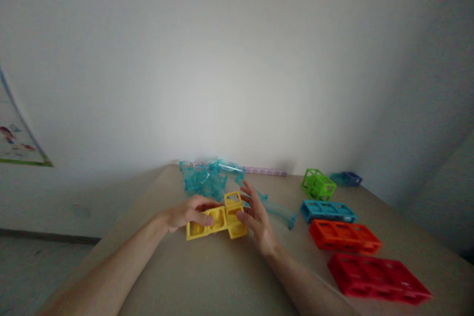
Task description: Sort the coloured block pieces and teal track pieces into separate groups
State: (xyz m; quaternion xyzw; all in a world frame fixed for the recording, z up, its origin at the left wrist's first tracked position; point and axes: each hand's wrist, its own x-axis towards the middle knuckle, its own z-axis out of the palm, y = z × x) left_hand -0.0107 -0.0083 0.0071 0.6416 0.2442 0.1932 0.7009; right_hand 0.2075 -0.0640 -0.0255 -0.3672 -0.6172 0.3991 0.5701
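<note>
Yellow open-frame cube blocks [217,220] are held low over the table in front of me, forming a short row with an upright column at its right end. My left hand [190,213] grips the row, thumb on its front face and fingers behind. On the column at the right, the thumb of my right hand [257,219] presses the front while its fingers reach up behind, partly hidden. Whether the row and the column are fully joined I cannot tell. Just behind the blocks lies a heap of clear teal plastic pieces [203,180].
Rows of red [377,277], orange [344,236] and blue [328,211] frame blocks lie to the right. Behind them sit a green frame block [317,185] and a dark blue one [348,178]. A purple patterned strip [264,172] runs along the wall [237,69].
</note>
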